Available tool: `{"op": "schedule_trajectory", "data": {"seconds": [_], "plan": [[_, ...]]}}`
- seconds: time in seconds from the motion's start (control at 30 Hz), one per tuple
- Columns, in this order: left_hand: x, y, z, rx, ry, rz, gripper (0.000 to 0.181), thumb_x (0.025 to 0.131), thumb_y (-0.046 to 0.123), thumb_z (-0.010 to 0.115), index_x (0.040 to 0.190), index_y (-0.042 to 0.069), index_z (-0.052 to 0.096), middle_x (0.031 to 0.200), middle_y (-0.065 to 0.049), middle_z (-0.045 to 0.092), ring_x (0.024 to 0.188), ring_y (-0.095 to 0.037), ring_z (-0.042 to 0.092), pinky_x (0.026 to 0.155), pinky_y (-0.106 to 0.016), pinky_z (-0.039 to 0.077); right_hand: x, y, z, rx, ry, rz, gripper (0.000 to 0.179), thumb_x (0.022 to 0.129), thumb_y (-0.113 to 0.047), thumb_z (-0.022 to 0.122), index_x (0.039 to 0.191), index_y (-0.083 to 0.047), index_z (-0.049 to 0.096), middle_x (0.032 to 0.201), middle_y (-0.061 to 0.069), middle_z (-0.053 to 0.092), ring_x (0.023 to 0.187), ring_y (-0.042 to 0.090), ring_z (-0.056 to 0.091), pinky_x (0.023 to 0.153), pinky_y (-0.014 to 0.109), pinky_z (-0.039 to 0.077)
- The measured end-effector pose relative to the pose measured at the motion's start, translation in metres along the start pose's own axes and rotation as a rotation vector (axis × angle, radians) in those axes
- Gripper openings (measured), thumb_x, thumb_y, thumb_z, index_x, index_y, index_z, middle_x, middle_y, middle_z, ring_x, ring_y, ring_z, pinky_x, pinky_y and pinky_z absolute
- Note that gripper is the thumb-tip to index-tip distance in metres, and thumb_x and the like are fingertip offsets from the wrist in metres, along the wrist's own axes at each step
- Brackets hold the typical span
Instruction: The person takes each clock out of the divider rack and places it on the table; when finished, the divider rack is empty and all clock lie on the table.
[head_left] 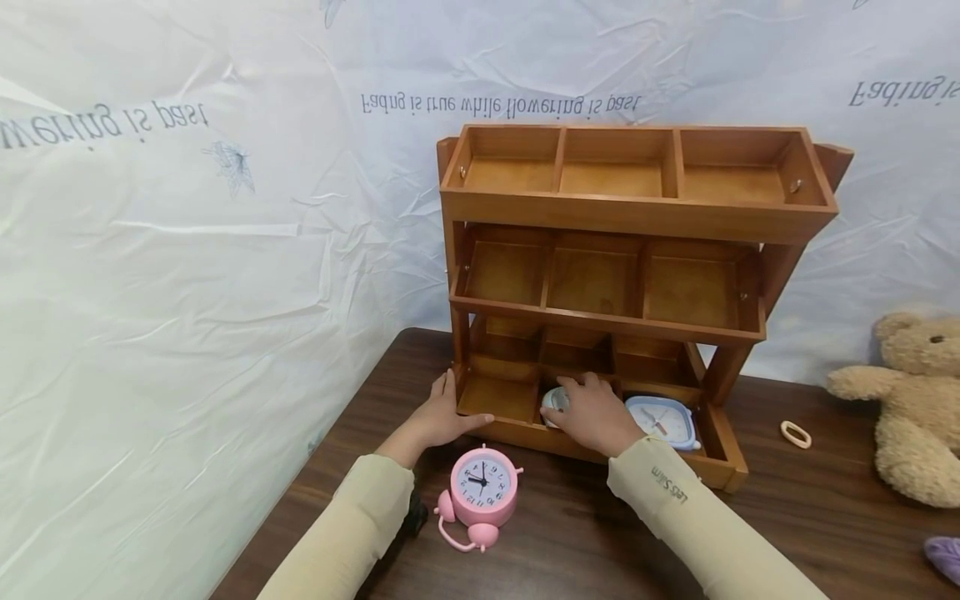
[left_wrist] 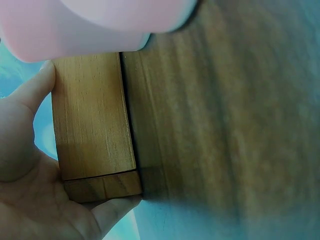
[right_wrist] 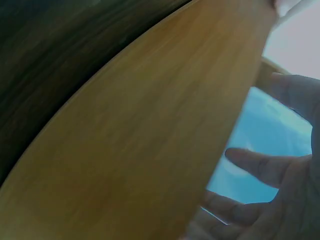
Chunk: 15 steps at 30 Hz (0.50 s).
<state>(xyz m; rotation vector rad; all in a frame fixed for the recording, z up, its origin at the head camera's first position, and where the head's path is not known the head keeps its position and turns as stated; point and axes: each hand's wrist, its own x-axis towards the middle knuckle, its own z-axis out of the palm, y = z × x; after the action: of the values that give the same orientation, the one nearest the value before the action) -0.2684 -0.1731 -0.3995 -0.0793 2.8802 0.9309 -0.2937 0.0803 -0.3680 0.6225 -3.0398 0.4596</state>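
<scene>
A wooden three-tier shelf [head_left: 637, 217] stands against the backdrop, its tiers divided into compartments. My left hand [head_left: 438, 417] rests at the left front corner of the bottom tier, fingers extended along the side and thumb stretched along the front board [left_wrist: 95, 115]. With thumb and forefinger, my right hand [head_left: 596, 412] holds a pale round object [head_left: 553, 402] in the bottom middle compartment; the hand covers much of it. A light-blue square clock [head_left: 662, 421] lies face up in the compartment to the right. In front of the left hand is a pink twin-bell alarm clock [head_left: 487, 492].
Right of the shelf, a beige oval ring [head_left: 796, 434] lies on the dark wooden table [head_left: 585, 542]. Beyond it sits a tan teddy bear [head_left: 918, 408]. A purple item [head_left: 943, 557] shows at the right edge. Printed white sheeting [head_left: 225, 250] hangs behind and at left.
</scene>
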Motion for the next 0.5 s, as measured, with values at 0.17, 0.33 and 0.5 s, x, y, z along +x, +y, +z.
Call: {"op": "schedule_trajectory", "data": {"seconds": [0.17, 0.33, 0.5], "plan": [[0.000, 0.000, 0.000, 0.008, 0.006, 0.006, 0.115, 0.085, 0.060, 0.069, 0.158, -0.001, 0.004, 0.163, -0.023, 0.008, 0.137, -0.045, 0.039, 0.107, -0.055, 0.038, 0.004, 0.008, 0.002, -0.004, -0.015, 0.046, 0.082, 0.091, -0.050, 0.065, 0.142, 0.011, 0.043, 0.137, 0.038, 0.043, 0.126, 0.054, 0.043, 0.100, 0.060, 0.042], [0.000, 0.001, 0.000, 0.009, 0.009, 0.004, 0.115, 0.084, 0.059, 0.070, 0.158, -0.002, 0.005, 0.163, -0.023, 0.009, 0.137, -0.045, 0.038, 0.107, -0.056, 0.038, 0.007, 0.012, 0.004, -0.027, -0.009, 0.067, 0.090, 0.085, -0.055, 0.070, 0.136, 0.014, 0.046, 0.128, 0.039, 0.048, 0.117, 0.052, 0.049, 0.093, 0.058, 0.047], [-0.001, 0.002, 0.001, 0.007, 0.010, 0.002, 0.115, 0.084, 0.059, 0.070, 0.158, -0.001, 0.004, 0.163, -0.023, 0.009, 0.138, -0.045, 0.038, 0.107, -0.056, 0.038, 0.008, 0.012, 0.006, -0.034, -0.011, 0.091, 0.096, 0.080, -0.059, 0.073, 0.132, 0.016, 0.048, 0.121, 0.039, 0.050, 0.106, 0.048, 0.055, 0.085, 0.056, 0.052]]}}
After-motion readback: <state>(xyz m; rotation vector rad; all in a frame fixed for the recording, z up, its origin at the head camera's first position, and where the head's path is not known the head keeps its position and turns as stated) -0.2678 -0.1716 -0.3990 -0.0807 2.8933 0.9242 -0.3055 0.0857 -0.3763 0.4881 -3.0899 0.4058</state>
